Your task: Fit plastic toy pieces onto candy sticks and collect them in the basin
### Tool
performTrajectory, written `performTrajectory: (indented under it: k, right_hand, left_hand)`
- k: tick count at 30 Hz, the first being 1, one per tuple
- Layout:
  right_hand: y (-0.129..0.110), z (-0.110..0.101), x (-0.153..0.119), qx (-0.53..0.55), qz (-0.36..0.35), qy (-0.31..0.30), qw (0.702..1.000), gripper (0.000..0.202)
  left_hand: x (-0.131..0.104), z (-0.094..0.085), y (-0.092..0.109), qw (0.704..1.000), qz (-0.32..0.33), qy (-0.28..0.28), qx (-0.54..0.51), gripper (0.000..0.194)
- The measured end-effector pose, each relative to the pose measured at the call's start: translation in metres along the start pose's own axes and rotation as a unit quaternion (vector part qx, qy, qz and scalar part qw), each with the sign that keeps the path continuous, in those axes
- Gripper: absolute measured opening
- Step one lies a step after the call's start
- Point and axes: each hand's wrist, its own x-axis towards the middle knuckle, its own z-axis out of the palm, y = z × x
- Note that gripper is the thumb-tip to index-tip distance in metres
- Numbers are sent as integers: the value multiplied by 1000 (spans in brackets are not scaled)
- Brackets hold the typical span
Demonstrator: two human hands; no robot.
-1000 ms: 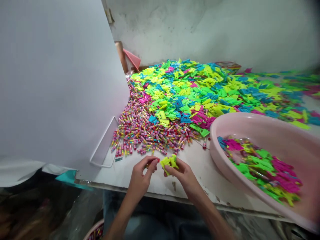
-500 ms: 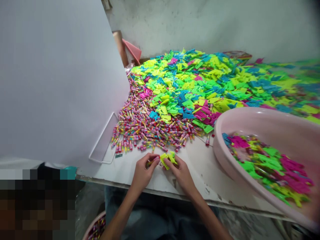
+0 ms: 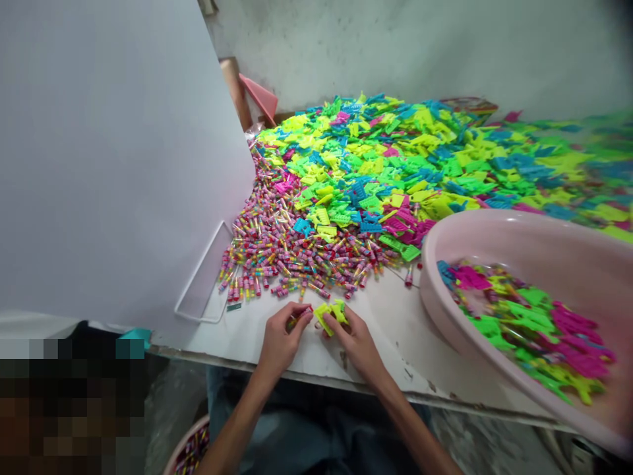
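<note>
My left hand [image 3: 281, 335] is closed around a small candy tube [image 3: 293, 321] with a red end, close above the table's front part. Facing it, my right hand [image 3: 354, 336] pinches a yellow plastic piece [image 3: 330, 315], with the thumb across its front. The two hands are a short gap apart. Just beyond them lies a heap of small pink-labelled candy tubes [image 3: 291, 254]. Behind those rises a large pile of yellow, green, blue and pink plastic pieces [image 3: 395, 152].
A pink basin [image 3: 494, 219] at the right holds plastic pieces and tubes. A white panel [image 3: 113, 158] with a wire frame [image 3: 200, 319] blocks the left. Below the white table [image 3: 232, 340], another container [image 3: 173, 455] holds tubes. A pixelated patch covers the lower left.
The view has shifted slightly. My hands hold the same things, and the gap between the tube and the yellow piece looks much the same.
</note>
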Motion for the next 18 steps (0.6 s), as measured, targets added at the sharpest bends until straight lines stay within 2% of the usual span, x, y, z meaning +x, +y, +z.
performTrajectory:
  k: [5,11,18]
  right_hand:
    - [0,1,-1,-6,-7,6,1000,40]
    - [2,1,-3,-14,-5,6,1000,41]
    - [5,-2,-4,-29,-6,2,1000,41]
  left_hand:
    - [-1,1,-2,1000,6,9,14,28]
    - [-1,-2,-3,999,27,-21,26,25]
    - [-2,-5,4,994,70,-43,68,16]
